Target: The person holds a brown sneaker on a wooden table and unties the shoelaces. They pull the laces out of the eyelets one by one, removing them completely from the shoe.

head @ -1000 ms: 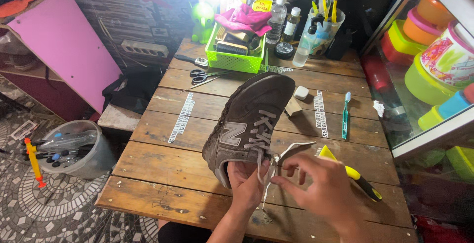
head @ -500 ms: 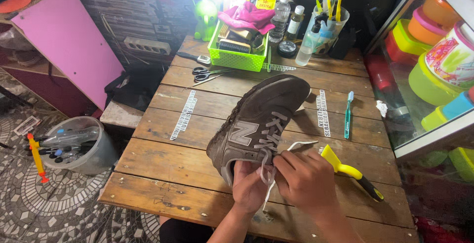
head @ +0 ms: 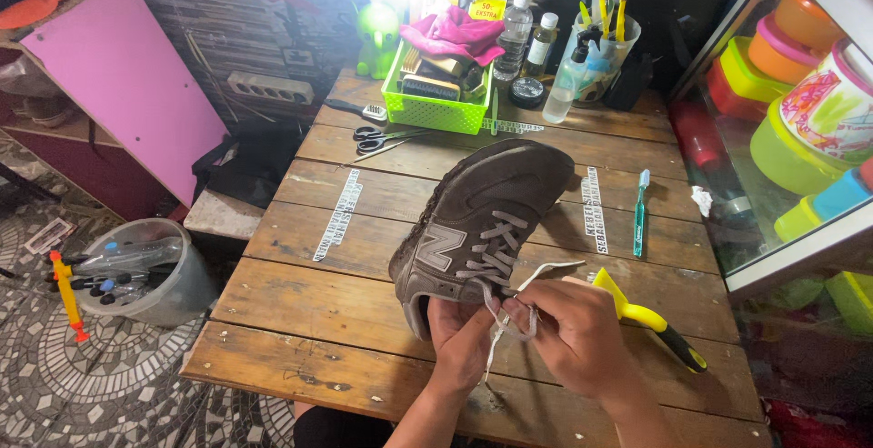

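A worn dark brown sneaker (head: 482,211) is held tilted above the wooden table (head: 309,293), toe pointing away from me. My left hand (head: 459,339) grips its heel end from below. My right hand (head: 573,334) pinches the pale shoelace (head: 509,307) near the top eyelets; a loose lace end sticks out to the right above my knuckles.
A yellow-and-black handled brush (head: 650,321) lies right of my hands, a teal toothbrush (head: 639,211) farther back. Scissors (head: 382,139), a green basket (head: 436,107) with a pink cloth, bottles (head: 514,30) and a cup of brushes stand at the back. A bucket (head: 136,271) sits on the floor, left.
The shoe has shifted slightly right and farther from me, and my right hand has pulled the lace in closer to the eyelets. My left hand keeps its hold on the heel.
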